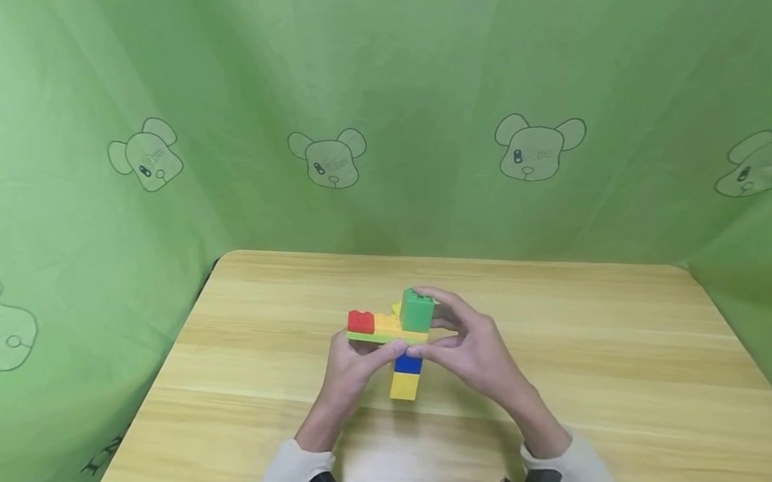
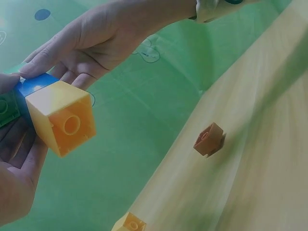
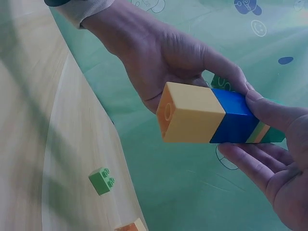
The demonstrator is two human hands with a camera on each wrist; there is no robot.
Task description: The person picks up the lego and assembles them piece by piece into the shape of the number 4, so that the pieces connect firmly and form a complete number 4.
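A build of toy building bricks [image 1: 407, 362] is between both hands above the table. It has a red brick [image 1: 360, 322] at the left end, a green brick [image 1: 417, 311] at the right and a lime strip [image 1: 366, 337] beneath. A blue brick [image 3: 235, 115] and a yellow brick [image 3: 192, 113] form a stem pointing down toward the wearer. My left hand [image 1: 348, 365] grips the left side, its thumb at the front near the stem. My right hand [image 1: 472, 344] holds the green end, with fingers behind and thumb by the blue brick.
On the wooden table [image 1: 641, 372], the left wrist view shows a brown-red brick [image 2: 209, 139] and a yellow one [image 2: 129, 223]. A loose green brick [image 3: 101, 181] and an orange one [image 3: 131, 226] appear in the right wrist view. Green cloth [image 1: 412, 57] hangs behind.
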